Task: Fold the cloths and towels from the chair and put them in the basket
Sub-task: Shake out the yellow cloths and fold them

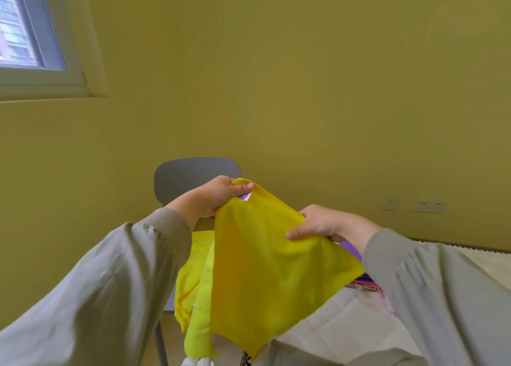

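Holding the yellow cloth (262, 269) up mid-frame in front of the grey chair (190, 177), we have it by its top edge. Our left hand (218, 197) pinches the corner by the little label (244, 197). Our right hand (318, 224) grips the edge further right, thumb on top and fingers curled under. It hangs limp and creased, so we'd guess thin, light, maybe a bit slippery, zero stiffness. Best bet is grabbing two neighbouring corners so it drops flat. Another yellow piece (190, 277) lies on the seat below. Can't spot the basket anywhere.
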